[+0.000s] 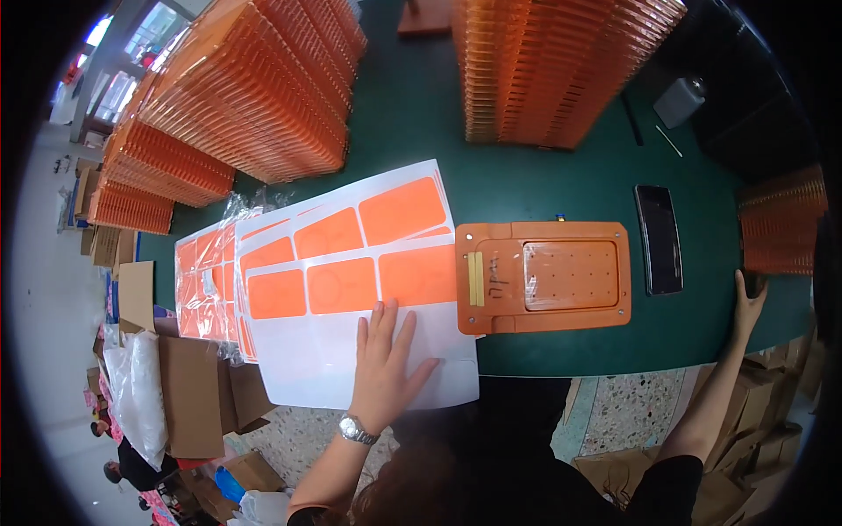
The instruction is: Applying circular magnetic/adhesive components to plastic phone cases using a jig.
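Note:
My left hand (384, 359) lies flat with its fingers spread on the white backing of a sheet of orange stickers (342, 286). Several more such sheets are fanned out beneath it. To the right of the sheets, partly against their edge, is an orange plastic jig plate (542, 277) with a recessed, clear-looking panel and yellow strips at its left end. At the far right, my right hand (749, 305) is by the near corner of a stack of orange thin trays (779, 230), thumb apart from the fingers; some fingertips are hard to make out.
Tall stacks of orange trays (254, 92) (548, 74) stand at the back of the green table (412, 114). A black phone (659, 238) lies right of the jig. Plastic-wrapped sticker sheets (206, 285) are at left. A grey bottle (680, 102) stands far right; cardboard boxes (189, 394) sit beside the table.

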Motion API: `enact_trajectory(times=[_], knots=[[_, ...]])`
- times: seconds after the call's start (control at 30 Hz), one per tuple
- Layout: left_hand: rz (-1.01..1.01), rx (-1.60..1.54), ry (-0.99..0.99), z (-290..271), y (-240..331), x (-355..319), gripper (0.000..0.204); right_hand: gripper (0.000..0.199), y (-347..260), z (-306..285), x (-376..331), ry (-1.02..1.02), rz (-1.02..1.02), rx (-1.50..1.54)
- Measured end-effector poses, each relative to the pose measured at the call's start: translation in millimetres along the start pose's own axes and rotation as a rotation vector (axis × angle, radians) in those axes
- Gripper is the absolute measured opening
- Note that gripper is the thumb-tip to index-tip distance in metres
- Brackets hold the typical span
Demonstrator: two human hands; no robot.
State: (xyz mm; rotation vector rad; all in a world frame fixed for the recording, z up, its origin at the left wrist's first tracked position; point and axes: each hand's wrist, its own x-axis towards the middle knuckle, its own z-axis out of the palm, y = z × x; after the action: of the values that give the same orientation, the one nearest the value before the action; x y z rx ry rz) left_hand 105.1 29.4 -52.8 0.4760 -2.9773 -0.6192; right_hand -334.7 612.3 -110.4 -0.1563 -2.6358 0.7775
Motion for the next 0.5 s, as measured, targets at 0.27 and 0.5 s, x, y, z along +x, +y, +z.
enact_trajectory(times=[0.27,0.5], knots=[[-0.031,0.067,0.063,-5.0,-10.9,-13.0,0.075,0.059,-132.8,-19.7,-128.9,0.180,-0.115,0.441],[0.069,0.027,0.158,4.5,-19.8,-35.6,0.064,0.021,-407.4,-0.4,-349.2,-0.812,-1.168,0.698]])
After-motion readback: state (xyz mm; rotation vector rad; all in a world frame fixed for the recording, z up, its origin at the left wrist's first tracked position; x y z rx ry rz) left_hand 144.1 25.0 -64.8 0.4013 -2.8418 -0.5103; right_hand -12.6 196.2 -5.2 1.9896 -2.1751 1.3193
